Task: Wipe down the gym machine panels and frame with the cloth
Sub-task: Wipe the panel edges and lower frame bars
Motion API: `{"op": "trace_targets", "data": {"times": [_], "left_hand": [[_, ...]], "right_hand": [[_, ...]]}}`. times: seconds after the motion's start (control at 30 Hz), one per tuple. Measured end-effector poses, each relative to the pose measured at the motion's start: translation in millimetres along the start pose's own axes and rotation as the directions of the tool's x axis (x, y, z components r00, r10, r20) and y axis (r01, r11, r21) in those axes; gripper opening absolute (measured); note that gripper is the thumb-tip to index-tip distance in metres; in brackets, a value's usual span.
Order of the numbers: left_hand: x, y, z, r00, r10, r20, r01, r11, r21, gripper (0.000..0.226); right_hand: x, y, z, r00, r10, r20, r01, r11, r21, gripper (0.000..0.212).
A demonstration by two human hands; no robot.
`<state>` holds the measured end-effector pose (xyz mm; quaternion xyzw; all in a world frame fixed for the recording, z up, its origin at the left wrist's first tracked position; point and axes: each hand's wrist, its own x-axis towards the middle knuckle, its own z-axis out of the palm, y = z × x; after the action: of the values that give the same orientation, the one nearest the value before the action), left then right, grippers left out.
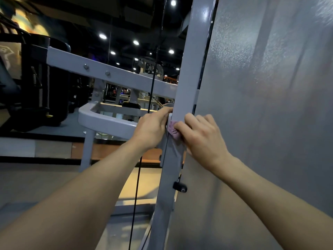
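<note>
A white upright frame post [191, 69] of the gym machine runs up the middle of the view, with a large grey frosted panel [270, 87] to its right. A small pink cloth [173, 131] is pressed against the post at mid height. My right hand [201, 138] grips the cloth with curled fingers, from the post's right side. My left hand [153, 129] curls round the left edge of the same post, right beside the cloth. Most of the cloth is hidden under my fingers.
A white crossbar [108, 73] with bolts slants in from the left to the post. Below it a curved white rail [100, 120] juts out. A black cable [137, 186] hangs left of the post. A black knob [180, 187] sits lower on the post. Dark machines stand at far left.
</note>
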<state>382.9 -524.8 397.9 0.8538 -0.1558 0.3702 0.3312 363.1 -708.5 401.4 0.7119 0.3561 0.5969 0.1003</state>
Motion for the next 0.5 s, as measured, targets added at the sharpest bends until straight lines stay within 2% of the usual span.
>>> {"op": "trace_targets", "data": {"times": [0.17, 0.3, 0.4, 0.5], "left_hand": [[-11.1, 10.8, -1.9, 0.998, -0.066, 0.001, 0.066, 0.998, 0.009, 0.040], [-26.7, 26.0, -9.5, 0.991, -0.100, 0.087, 0.092, 0.992, 0.089, 0.055], [-39.9, 28.3, -20.4, 0.975, -0.128, 0.181, 0.109, 0.988, 0.110, 0.061], [-58.9, 25.7, -31.3, 0.960, -0.138, 0.244, 0.114, 0.987, 0.110, 0.058]], "right_hand": [[-8.3, -12.3, 3.1, 1.000, 0.029, 0.010, -0.030, 0.999, 0.014, 0.013], [-26.0, -33.3, -4.5, 0.987, 0.042, 0.156, -0.055, 0.995, 0.081, 0.007], [-35.5, -45.8, -17.5, 0.937, 0.120, 0.327, -0.181, 0.970, 0.163, 0.023], [-40.9, -43.8, -42.5, 0.881, 0.212, 0.422, -0.351, 0.893, 0.283, 0.013]]}}
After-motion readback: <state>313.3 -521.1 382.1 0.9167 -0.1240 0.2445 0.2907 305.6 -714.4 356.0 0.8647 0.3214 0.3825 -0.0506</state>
